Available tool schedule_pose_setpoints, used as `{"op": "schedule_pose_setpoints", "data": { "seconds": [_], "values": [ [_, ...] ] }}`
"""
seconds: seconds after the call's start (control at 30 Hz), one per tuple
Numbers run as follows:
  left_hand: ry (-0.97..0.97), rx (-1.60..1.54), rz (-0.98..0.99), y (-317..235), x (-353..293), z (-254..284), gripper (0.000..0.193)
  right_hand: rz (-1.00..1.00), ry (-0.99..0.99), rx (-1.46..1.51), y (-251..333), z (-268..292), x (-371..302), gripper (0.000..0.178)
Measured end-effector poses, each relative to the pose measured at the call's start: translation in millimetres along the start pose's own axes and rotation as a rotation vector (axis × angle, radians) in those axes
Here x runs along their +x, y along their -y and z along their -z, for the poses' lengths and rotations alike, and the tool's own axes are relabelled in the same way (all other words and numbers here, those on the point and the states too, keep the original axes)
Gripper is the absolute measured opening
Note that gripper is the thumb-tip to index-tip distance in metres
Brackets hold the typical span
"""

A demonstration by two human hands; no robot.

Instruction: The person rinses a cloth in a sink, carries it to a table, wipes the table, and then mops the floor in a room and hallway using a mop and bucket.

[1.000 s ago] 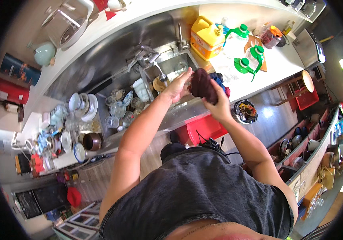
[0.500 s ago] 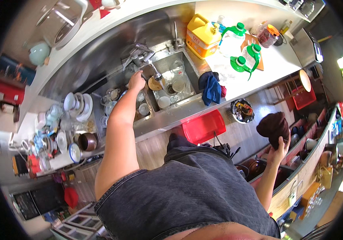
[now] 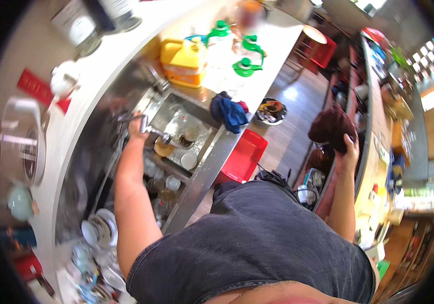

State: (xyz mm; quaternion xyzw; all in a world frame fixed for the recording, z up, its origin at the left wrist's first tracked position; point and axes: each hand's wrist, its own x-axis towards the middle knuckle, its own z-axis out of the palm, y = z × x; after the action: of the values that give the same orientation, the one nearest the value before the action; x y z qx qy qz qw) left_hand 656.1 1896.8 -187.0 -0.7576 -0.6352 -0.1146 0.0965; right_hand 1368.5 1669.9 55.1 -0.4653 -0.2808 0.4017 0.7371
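At the sink, my left hand closes at the handle of the metal faucet; motion blur smears its fingertips. The spout points down over the basin, which holds clear cups, a white bowl and a round tan piece. Away to the right, my right hand grips a bunched dark brown cloth in the air, its fingers wrapped round the lower side. A blue cloth hangs over the counter edge, beside the basin.
Behind the sink stand a yellow jug and several green-capped bottles. Stacked white dishes lie left. Below the counter are a red tub and a waste bin. A long wooden counter runs along the right.
My view has turned to the right, so the sink and counter sit further left and tilted. My left hand stays at the faucet; my right hand still holds the brown cloth.
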Motion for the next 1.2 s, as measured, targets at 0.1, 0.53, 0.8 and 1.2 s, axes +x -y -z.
{"op": "schedule_pose_setpoints", "data": {
  "seconds": [0.1,0.53,0.8,1.2],
  "values": [
    [0.070,-0.061,0.086,-38,16,15,0.030,0.021,-0.035,0.041,-1,-2,-10,0.051],
    [-0.281,-0.165,0.250,-77,-74,105,0.045,-0.174,0.079,0.147,-5,-29,22,0.045],
    [-0.582,-1.060,0.228,-365,-64,182,0.042,-0.242,0.336,0.148,-11,-9,94,0.049],
    [0.142,-1.786,0.197,-634,93,163,0.037,0.108,0.866,-0.605,31,59,282,0.040]
  ]
}}
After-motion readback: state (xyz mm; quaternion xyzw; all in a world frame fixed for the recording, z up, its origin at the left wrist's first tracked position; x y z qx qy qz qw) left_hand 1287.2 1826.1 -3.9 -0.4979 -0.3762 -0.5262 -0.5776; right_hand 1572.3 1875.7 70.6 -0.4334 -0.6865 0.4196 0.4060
